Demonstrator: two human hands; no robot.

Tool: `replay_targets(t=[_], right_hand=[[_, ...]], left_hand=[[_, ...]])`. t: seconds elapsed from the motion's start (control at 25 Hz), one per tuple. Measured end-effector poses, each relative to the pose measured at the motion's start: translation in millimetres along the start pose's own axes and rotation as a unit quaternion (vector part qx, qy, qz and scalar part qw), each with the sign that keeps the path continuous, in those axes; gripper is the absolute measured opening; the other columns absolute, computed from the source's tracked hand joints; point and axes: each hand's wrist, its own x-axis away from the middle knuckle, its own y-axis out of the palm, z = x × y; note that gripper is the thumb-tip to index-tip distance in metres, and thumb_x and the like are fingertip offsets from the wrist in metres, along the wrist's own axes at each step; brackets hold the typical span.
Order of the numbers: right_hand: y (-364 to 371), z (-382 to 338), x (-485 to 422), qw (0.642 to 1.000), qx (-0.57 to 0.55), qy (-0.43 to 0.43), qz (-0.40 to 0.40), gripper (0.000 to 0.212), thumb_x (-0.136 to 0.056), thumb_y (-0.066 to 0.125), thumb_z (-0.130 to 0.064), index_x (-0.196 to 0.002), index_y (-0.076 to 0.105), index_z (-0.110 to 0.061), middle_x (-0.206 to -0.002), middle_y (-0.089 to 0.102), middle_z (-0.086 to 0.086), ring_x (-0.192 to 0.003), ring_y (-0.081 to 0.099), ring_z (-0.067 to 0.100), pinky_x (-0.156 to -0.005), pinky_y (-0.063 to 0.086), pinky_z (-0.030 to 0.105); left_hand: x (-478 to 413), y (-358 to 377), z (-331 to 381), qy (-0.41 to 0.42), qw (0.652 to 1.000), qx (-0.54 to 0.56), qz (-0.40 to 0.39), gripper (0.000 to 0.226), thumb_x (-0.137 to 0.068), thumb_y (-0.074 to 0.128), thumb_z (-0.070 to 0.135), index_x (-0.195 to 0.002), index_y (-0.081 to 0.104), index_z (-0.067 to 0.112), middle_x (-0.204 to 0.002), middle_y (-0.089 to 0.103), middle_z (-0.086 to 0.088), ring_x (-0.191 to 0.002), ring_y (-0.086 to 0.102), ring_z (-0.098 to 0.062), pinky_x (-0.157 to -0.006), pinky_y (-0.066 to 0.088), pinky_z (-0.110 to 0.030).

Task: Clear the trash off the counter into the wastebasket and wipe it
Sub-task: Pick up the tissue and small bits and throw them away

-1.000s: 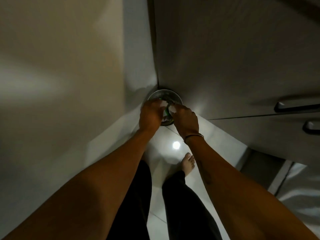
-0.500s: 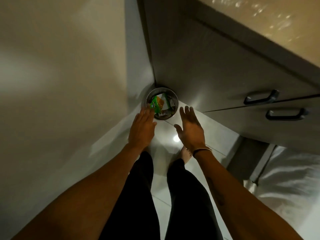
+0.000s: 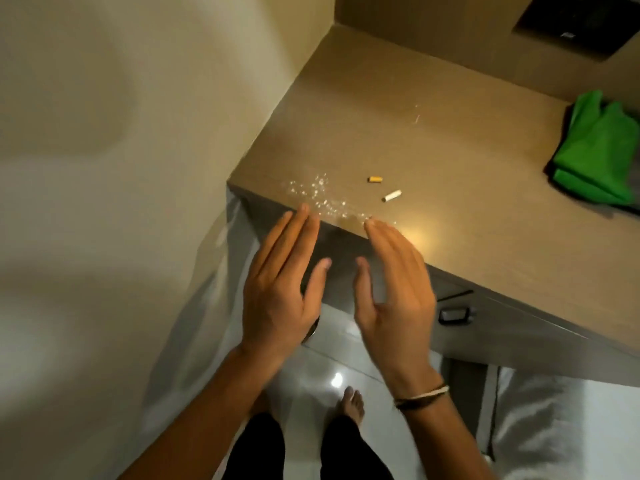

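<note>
The brown counter (image 3: 398, 133) fills the upper right. Near its front edge lie a yellow butt (image 3: 374, 179), a white butt (image 3: 392, 196) and a scatter of small white crumbs (image 3: 322, 197). A folded green cloth (image 3: 602, 150) rests at the counter's right side. My left hand (image 3: 280, 289) and my right hand (image 3: 394, 292) hover side by side in front of the counter edge, palms facing each other, fingers apart, both holding nothing. Only a sliver of the wastebasket's metal rim (image 3: 312, 331) shows below my left hand.
A cream wall runs along the left. Drawer fronts with dark handles (image 3: 453, 314) sit below the counter. A black appliance (image 3: 581, 22) stands at the far back right. My bare feet stand on a glossy white tile floor (image 3: 322, 372). White fabric (image 3: 554, 420) lies at lower right.
A second ago both hands were down at the wastebasket dropping a green wrapper in. They let go, lifted away empty, and the view rose to the counter top.
</note>
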Motion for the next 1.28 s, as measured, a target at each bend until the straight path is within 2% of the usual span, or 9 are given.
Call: replay_targets(t=[0.28,0.44,0.52,0.68,0.84,0.92,1.0,1.12,1.28], right_hand=[[-13.3,57.7,-90.4,0.974,0.146,0.043,-0.168,0.05,-0.097,0.065,-0.008,-0.146,0.061,-0.015,-0.154,0.057,0.013,-0.138,0.057,0.036,-0.105,0.053,0.044],[-6.9,68.9,-104.0,0.966,0.185,-0.013,-0.18,0.032,-0.097,0.062,-0.015,-0.127,0.073,-0.018,-0.125,0.072,0.007,-0.109,0.064,0.035,-0.085,0.051,0.04],[-6.9,72.6,-111.0,0.961,0.207,-0.021,-0.184,0.024,-0.1,0.061,-0.021,-0.12,0.075,-0.019,-0.116,0.071,0.006,-0.1,0.062,0.033,-0.08,0.047,0.037],[-9.6,70.8,-115.5,0.956,0.21,-0.008,-0.206,0.023,-0.103,0.059,-0.023,-0.116,0.075,-0.014,-0.115,0.067,0.01,-0.102,0.061,0.035,-0.083,0.048,0.04],[-13.6,54.3,-103.4,0.977,0.157,-0.03,-0.143,0.02,-0.102,0.061,-0.019,-0.114,0.073,-0.01,-0.115,0.068,0.011,-0.102,0.064,0.031,-0.085,0.056,0.046],[-12.3,37.9,-78.0,0.993,0.071,-0.069,-0.064,0.014,-0.104,0.063,-0.02,-0.112,0.072,-0.013,-0.111,0.069,0.007,-0.095,0.065,0.023,-0.08,0.057,0.038],[1.2,19.9,-35.3,0.994,-0.016,-0.1,-0.048,0.014,-0.106,0.063,-0.023,-0.113,0.071,-0.014,-0.111,0.068,0.002,-0.094,0.066,0.016,-0.08,0.057,0.03],[43.5,18.0,40.9,0.981,-0.028,-0.06,-0.18,0.015,-0.104,0.066,-0.021,-0.112,0.075,-0.011,-0.112,0.072,0.006,-0.094,0.07,0.021,-0.079,0.061,0.033],[127.9,60.5,124.5,0.906,0.045,0.083,-0.412,0.025,-0.104,0.064,-0.025,-0.122,0.074,-0.011,-0.125,0.075,0.01,-0.109,0.072,0.028,-0.09,0.063,0.039]], left_hand=[[-135.0,49.8,29.5,0.068,0.978,-0.108,-0.163,0.041,-0.103,0.06,0.018,-0.143,0.061,0.013,-0.15,0.058,-0.009,-0.134,0.054,-0.029,-0.11,0.05,-0.043],[-147.3,61.2,20.6,0.106,0.976,-0.108,-0.157,0.023,-0.1,0.061,0.012,-0.116,0.077,0.011,-0.117,0.066,-0.009,-0.109,0.058,-0.027,-0.086,0.055,-0.039],[-152.2,62.0,17.8,0.104,0.976,-0.109,-0.155,0.018,-0.098,0.066,0.01,-0.108,0.081,0.011,-0.108,0.066,-0.009,-0.102,0.058,-0.025,-0.077,0.049,-0.03],[-151.5,58.3,14.5,0.102,0.975,-0.097,-0.171,0.016,-0.098,0.068,0.008,-0.107,0.081,0.009,-0.106,0.068,-0.009,-0.101,0.06,-0.021,-0.077,0.05,-0.025],[-132.1,38.3,12.5,0.098,0.987,-0.089,-0.093,0.016,-0.099,0.068,0.01,-0.107,0.081,0.006,-0.103,0.07,-0.012,-0.096,0.065,-0.025,-0.074,0.04,-0.019],[-98.6,23.6,4.2,0.068,0.996,-0.055,0.005,0.012,-0.097,0.07,0.007,-0.102,0.081,0.003,-0.096,0.071,-0.014,-0.087,0.067,-0.025,-0.073,0.041,-0.018],[-44.5,10.8,-9.8,0.027,0.996,-0.031,0.078,0.014,-0.098,0.07,0.008,-0.104,0.081,0.003,-0.095,0.073,-0.013,-0.086,0.067,-0.023,-0.077,0.047,-0.016],[49.3,12.3,-46.5,-0.069,0.995,-0.065,0.023,0.014,-0.096,0.07,0.004,-0.103,0.082,0.001,-0.096,0.074,-0.015,-0.087,0.07,-0.029,-0.08,0.055,-0.026],[139.6,60.6,-119.7,-0.194,0.961,-0.098,-0.171,0.013,-0.095,0.072,0.003,-0.105,0.079,-0.001,-0.102,0.073,-0.019,-0.095,0.069,-0.034,-0.08,0.063,-0.038]])
